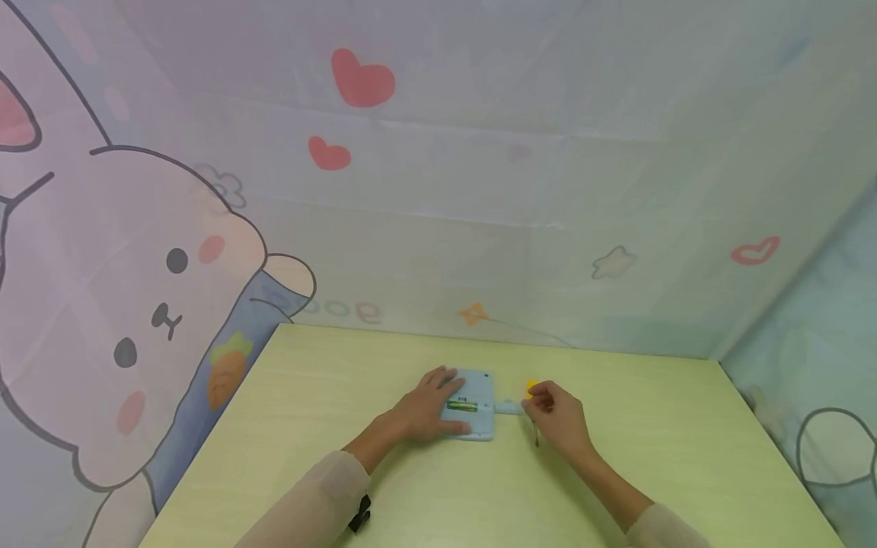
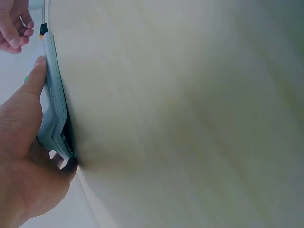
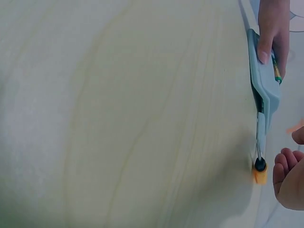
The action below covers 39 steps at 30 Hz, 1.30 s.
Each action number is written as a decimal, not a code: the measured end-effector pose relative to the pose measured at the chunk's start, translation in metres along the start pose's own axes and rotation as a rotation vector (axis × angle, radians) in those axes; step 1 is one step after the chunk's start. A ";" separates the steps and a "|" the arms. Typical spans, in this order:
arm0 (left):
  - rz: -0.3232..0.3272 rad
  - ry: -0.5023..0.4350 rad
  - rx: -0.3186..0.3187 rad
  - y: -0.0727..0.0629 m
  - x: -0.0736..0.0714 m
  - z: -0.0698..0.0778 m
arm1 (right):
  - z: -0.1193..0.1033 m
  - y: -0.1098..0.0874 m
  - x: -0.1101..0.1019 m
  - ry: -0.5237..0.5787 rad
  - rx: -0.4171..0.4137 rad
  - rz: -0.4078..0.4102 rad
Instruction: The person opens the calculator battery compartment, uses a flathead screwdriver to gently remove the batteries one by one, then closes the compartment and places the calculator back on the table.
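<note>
A pale blue device (image 1: pixel 483 415), resembling a calculator lying face down, has its battery slot uncovered with a green battery (image 1: pixel 462 406) inside. Across its left part rests my left hand (image 1: pixel 428 407), fingers spread and thumb (image 2: pixel 37 78) lying on the back. To the right lies a narrow light blue piece (image 1: pixel 508 408), probably the battery cover. Over its right end is my right hand (image 1: pixel 562 418), fingers bent and thumb near them; whether something small is pinched there is hidden. By that hand lies a tool with an orange-yellow handle (image 3: pixel 260 176) and thin metal shaft (image 1: pixel 537 435), apparently a screwdriver.
The pale yellow-green table (image 1: pixel 342 358) ends at a printed cloth backdrop (image 1: pixel 479 228) behind and at the sides. Something small and black (image 1: pixel 361 514) shows beside my left sleeve (image 1: pixel 311 502).
</note>
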<state>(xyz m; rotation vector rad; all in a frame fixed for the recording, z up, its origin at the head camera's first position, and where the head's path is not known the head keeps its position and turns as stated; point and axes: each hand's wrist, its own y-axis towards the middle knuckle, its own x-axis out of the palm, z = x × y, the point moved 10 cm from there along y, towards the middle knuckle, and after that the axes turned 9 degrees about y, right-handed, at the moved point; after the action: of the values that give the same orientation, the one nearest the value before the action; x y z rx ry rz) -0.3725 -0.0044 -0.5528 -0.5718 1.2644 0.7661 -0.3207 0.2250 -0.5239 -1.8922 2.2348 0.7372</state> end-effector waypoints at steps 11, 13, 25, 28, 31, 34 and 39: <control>0.002 0.018 0.008 0.002 0.002 -0.001 | -0.004 -0.001 0.021 0.033 -0.003 -0.038; 0.001 0.021 0.006 0.002 0.002 -0.001 | -0.004 -0.001 0.023 0.025 -0.004 -0.043; -0.006 0.013 -0.005 0.002 0.001 -0.002 | -0.005 -0.002 0.036 0.006 -0.034 -0.061; -0.010 0.008 -0.008 0.002 0.002 -0.002 | -0.005 -0.001 0.038 0.006 -0.033 -0.065; -0.009 0.012 -0.008 0.002 0.003 -0.003 | -0.007 0.000 0.041 0.010 -0.032 -0.071; -0.006 0.019 -0.006 0.003 0.004 -0.004 | -0.009 0.000 0.043 0.014 -0.037 -0.078; 0.001 0.014 0.000 0.003 0.003 -0.003 | -0.014 0.001 0.044 0.026 -0.054 -0.086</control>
<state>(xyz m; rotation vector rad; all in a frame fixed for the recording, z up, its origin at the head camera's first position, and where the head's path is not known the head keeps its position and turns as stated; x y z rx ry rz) -0.3761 -0.0045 -0.5567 -0.5775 1.2779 0.7638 -0.3277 0.1793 -0.5288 -2.0204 2.1536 0.7707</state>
